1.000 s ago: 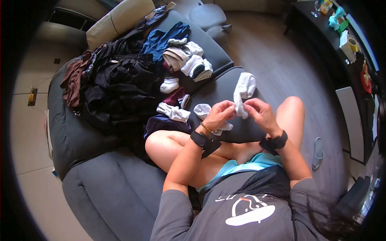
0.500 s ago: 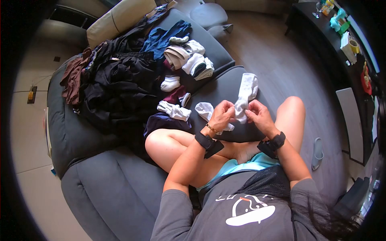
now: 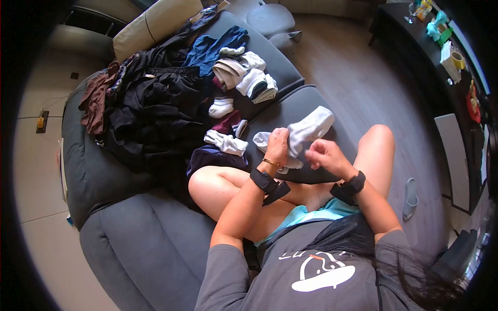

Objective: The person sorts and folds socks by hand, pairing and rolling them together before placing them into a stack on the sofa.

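Note:
A white sock (image 3: 313,126) hangs in the air over the dark grey seat, its toe end pointing up and to the right. My left hand (image 3: 277,146) is closed on the sock's cuff side. Just right of the sock, my right hand (image 3: 330,158) is apart from it, with fingers curled in and nothing visible in them. Another white sock (image 3: 261,140) lies on the seat, partly hidden behind my left hand. To the left, a crumpled white sock (image 3: 226,142) rests on dark navy cloth (image 3: 215,160).
Rolled white socks (image 3: 254,82), a white sock bundle (image 3: 221,107) and a maroon piece (image 3: 226,123) lie on the sofa (image 3: 150,243). Black clothes (image 3: 155,114), a blue garment (image 3: 215,49) and a brown garment (image 3: 97,101) are heaped beyond. A slipper (image 3: 410,198) is on the floor.
My right hand has let go of the white sock and moved slightly down. My left hand has shifted a little left, still holding the sock, which now tilts further right.

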`<move>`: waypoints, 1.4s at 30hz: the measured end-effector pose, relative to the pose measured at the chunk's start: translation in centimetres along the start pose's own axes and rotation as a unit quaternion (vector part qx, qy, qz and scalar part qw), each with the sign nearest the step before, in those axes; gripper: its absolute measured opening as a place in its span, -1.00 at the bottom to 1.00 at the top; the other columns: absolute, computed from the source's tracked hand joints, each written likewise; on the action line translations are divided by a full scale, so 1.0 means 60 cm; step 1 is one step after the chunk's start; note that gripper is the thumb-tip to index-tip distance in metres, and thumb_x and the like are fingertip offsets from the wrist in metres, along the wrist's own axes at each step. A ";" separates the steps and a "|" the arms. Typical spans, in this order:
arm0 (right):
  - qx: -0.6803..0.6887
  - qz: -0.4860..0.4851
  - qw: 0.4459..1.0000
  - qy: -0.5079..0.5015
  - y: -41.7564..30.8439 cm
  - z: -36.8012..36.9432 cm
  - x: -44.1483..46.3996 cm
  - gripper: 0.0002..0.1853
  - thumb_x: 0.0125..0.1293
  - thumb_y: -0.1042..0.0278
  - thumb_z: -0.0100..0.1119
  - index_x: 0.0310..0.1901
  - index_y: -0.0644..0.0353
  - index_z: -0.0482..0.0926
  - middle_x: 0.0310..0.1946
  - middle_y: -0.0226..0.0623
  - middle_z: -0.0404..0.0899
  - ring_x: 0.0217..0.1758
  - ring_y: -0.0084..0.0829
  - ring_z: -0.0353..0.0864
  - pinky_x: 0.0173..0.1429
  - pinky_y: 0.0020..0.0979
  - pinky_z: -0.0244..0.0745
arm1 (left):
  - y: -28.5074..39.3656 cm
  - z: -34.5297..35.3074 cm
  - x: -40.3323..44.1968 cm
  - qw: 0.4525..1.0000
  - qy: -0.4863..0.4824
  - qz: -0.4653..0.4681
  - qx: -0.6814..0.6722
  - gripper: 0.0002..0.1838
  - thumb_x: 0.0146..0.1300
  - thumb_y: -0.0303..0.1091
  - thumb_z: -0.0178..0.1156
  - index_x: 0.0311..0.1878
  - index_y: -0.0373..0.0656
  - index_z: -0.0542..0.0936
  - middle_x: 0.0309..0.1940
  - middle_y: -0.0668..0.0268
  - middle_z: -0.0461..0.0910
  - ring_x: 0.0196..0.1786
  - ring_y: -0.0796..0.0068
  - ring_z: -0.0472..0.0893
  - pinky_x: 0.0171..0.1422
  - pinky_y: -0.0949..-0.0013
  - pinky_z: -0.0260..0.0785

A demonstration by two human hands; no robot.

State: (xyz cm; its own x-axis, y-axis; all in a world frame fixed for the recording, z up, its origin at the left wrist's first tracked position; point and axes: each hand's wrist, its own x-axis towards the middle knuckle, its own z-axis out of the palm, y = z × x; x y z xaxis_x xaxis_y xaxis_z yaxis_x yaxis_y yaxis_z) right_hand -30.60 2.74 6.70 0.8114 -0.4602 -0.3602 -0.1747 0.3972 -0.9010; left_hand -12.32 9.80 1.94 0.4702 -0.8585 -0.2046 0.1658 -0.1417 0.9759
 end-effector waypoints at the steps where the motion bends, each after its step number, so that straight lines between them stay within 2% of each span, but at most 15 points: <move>1: 0.018 0.023 0.997 0.065 0.001 -0.006 0.001 -0.79 0.34 0.26 0.12 -0.27 0.25 0.45 -0.51 -0.41 0.50 -0.56 -0.63 0.50 -0.47 -0.59 0.45 | -0.002 0.000 0.003 0.998 0.029 -0.049 -0.009 -0.86 0.32 -0.34 0.04 -0.25 -0.21 0.49 -0.44 0.41 0.49 -0.42 0.63 0.42 -0.33 0.53 0.32; 3: 0.066 0.059 0.982 0.167 0.002 -0.025 0.006 -0.67 0.38 0.10 0.05 -0.23 0.28 0.46 -0.52 -0.34 0.52 -0.62 -0.60 0.50 -0.57 -0.57 0.45 | 0.014 0.003 0.002 0.993 0.065 -0.087 0.036 -0.82 0.33 -0.32 0.07 -0.24 -0.26 0.49 -0.44 0.46 0.47 -0.40 0.71 0.39 -0.32 0.57 0.31; 6: 0.107 0.133 0.968 0.184 0.001 -0.045 0.004 -0.60 0.37 0.03 0.04 -0.15 0.31 0.45 -0.40 -0.23 0.59 -0.53 -0.52 0.58 -0.52 -0.56 0.50 | 0.019 0.009 0.001 0.990 0.070 -0.057 0.106 -0.79 0.33 -0.27 0.09 -0.21 -0.26 0.50 -0.42 0.45 0.49 -0.39 0.72 0.40 -0.32 0.60 0.29; 10: 0.133 0.138 0.968 0.165 0.001 -0.039 0.018 -0.66 0.37 0.14 0.06 -0.13 0.33 0.45 -0.31 -0.18 0.60 -0.44 -0.47 0.62 -0.48 -0.56 0.54 | 0.025 0.017 -0.005 0.994 0.050 -0.028 0.093 -0.74 0.33 -0.22 0.12 -0.18 -0.28 0.52 -0.40 0.45 0.51 -0.39 0.73 0.41 -0.33 0.61 0.29; 13: 0.182 0.086 0.964 0.172 0.024 -0.041 0.034 -0.81 0.34 0.40 0.06 -0.10 0.32 0.44 -0.26 -0.19 0.59 -0.36 -0.46 0.65 -0.41 -0.56 0.59 | 0.053 0.020 -0.010 0.998 0.019 -0.057 -0.002 -0.72 0.29 -0.20 0.20 -0.17 -0.28 0.55 -0.40 0.46 0.53 -0.41 0.74 0.42 -0.34 0.62 0.29; 18: 0.375 -0.043 0.912 0.164 0.033 -0.078 0.018 -0.79 0.39 0.46 -0.05 0.01 0.31 0.35 -0.17 -0.15 0.57 -0.18 -0.43 0.66 -0.23 -0.51 0.66 | 0.070 -0.008 0.001 0.990 0.137 -0.035 -0.004 -0.70 0.16 -0.16 0.34 -0.24 -0.21 0.59 -0.46 0.47 0.57 -0.47 0.73 0.44 -0.40 0.63 0.26; 21: 0.431 -0.060 0.884 0.172 0.014 -0.094 0.006 -0.79 0.40 0.47 -0.08 0.02 0.32 0.35 -0.14 -0.14 0.56 -0.14 -0.41 0.65 -0.16 -0.48 0.66 | 0.058 -0.031 0.017 0.988 0.119 -0.086 -0.044 -0.69 0.20 -0.12 0.30 -0.26 -0.20 0.56 -0.40 0.42 0.58 -0.40 0.65 0.50 -0.34 0.57 0.33; 26: 0.423 -0.103 0.901 -0.006 -0.007 -0.104 -0.003 -0.75 0.41 0.40 -0.11 0.05 0.29 0.35 -0.12 -0.16 0.55 -0.03 -0.34 0.61 -0.03 -0.40 0.61 | 0.086 -0.007 0.009 0.959 0.091 -0.069 -0.260 -0.74 0.34 -0.14 0.12 -0.23 -0.18 0.49 -0.39 0.34 0.58 -0.29 0.55 0.55 -0.27 0.47 0.42; 28: 0.394 -0.101 0.913 0.028 -0.008 -0.093 0.000 -0.74 0.38 0.40 -0.09 0.06 0.26 0.35 -0.12 -0.17 0.56 -0.04 -0.34 0.61 0.00 -0.35 0.58 | 0.068 -0.011 0.020 0.967 0.095 -0.036 -0.233 -0.74 0.37 -0.15 0.08 -0.27 -0.17 0.46 -0.41 0.35 0.55 -0.35 0.58 0.52 -0.30 0.49 0.38; 30: 0.363 -0.101 0.924 0.059 0.004 -0.093 0.003 -0.72 0.35 0.40 -0.06 0.06 0.24 0.36 -0.12 -0.18 0.56 -0.05 -0.34 0.60 0.03 -0.30 0.56 | 0.049 -0.022 0.029 0.983 0.133 0.055 0.115 -0.72 0.37 -0.14 0.08 -0.30 -0.19 0.43 -0.42 0.35 0.52 -0.41 0.61 0.46 -0.33 0.52 0.32; 32: 0.270 0.019 0.957 0.106 0.044 -0.108 0.006 -0.73 0.27 0.35 -0.01 -0.02 0.19 0.44 -0.13 -0.24 0.57 -0.10 -0.33 0.60 0.05 -0.29 0.51 | 0.026 -0.026 0.037 0.936 0.164 0.138 0.280 -0.66 0.30 -0.12 0.15 -0.32 -0.25 0.40 -0.50 0.23 0.46 -0.44 0.39 0.44 -0.31 0.34 0.32; 36: 0.190 0.128 0.964 0.137 -0.009 -0.102 -0.014 -0.69 0.24 0.16 0.11 -0.09 0.17 0.44 -0.28 -0.33 0.53 -0.36 -0.48 0.58 -0.40 -0.56 0.49 | 0.021 -0.022 0.038 0.927 0.164 0.106 0.320 -0.66 0.31 -0.13 0.13 -0.32 -0.26 0.41 -0.50 0.19 0.46 -0.42 0.32 0.46 -0.28 0.28 0.33; 37: 0.193 0.132 0.958 0.164 -0.011 -0.106 -0.012 -0.58 0.23 -0.02 0.16 -0.09 0.15 0.43 -0.34 -0.35 0.51 -0.46 -0.54 0.54 -0.56 -0.60 0.40 | 0.025 -0.020 0.037 0.929 0.158 0.101 0.319 -0.67 0.31 -0.13 0.13 -0.32 -0.26 0.41 -0.48 0.19 0.47 -0.41 0.32 0.47 -0.28 0.28 0.34; 40: 0.095 0.103 0.957 0.256 0.012 -0.127 0.015 -0.47 0.18 -0.21 0.19 -0.08 0.12 0.44 -0.40 -0.37 0.50 -0.48 -0.60 0.50 -0.57 -0.62 0.37 | 0.030 -0.018 0.032 0.946 0.130 0.084 0.285 -0.65 0.27 -0.13 0.16 -0.26 -0.26 0.38 -0.47 0.07 0.50 -0.36 0.07 0.53 -0.26 0.15 0.35; 42: 0.042 0.080 0.946 0.312 0.028 -0.121 0.035 -0.46 0.18 -0.16 0.24 -0.06 0.15 0.44 -0.41 -0.37 0.52 -0.44 -0.59 0.50 -0.46 -0.58 0.40 | 0.034 -0.013 0.027 0.945 0.129 0.081 0.290 -0.66 0.27 -0.13 0.17 -0.28 -0.27 0.40 -0.46 0.13 0.49 -0.37 0.21 0.51 -0.26 0.23 0.35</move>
State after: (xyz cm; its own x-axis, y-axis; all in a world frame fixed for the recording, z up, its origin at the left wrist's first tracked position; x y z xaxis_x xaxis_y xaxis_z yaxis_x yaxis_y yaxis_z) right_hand -33.27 -3.34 2.68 0.2871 -0.7569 -0.5870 -0.2009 0.5516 -0.8095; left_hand -10.56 8.50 3.55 0.6570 -0.7538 0.0126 -0.3936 -0.3287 0.8585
